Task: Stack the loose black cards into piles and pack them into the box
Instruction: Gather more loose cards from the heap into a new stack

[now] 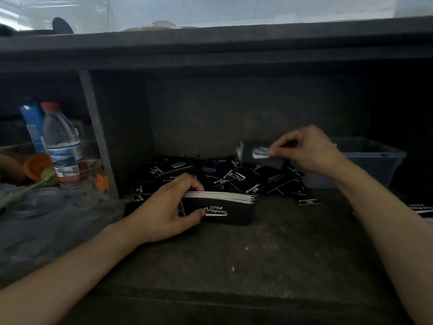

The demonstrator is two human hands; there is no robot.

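Loose black cards [236, 175] with white print lie scattered at the back of the dark desk. My left hand [164, 207] grips a thick stack of black cards [225, 207] standing on its long edge, white card edges up, just in front of the loose pile. My right hand [307, 148] is raised over the right side of the pile and pinches a few cards [260, 153] between thumb and fingers. A translucent grey plastic box [375, 158] stands at the back right, just behind my right hand.
A water bottle [62, 146] with a red cap, a blue carton [32, 127] and an orange lid [37, 166] crowd the left, behind a grey upright divider [98, 137]. A shelf overhangs the desk. More black cards [421, 209] lie at the right edge.
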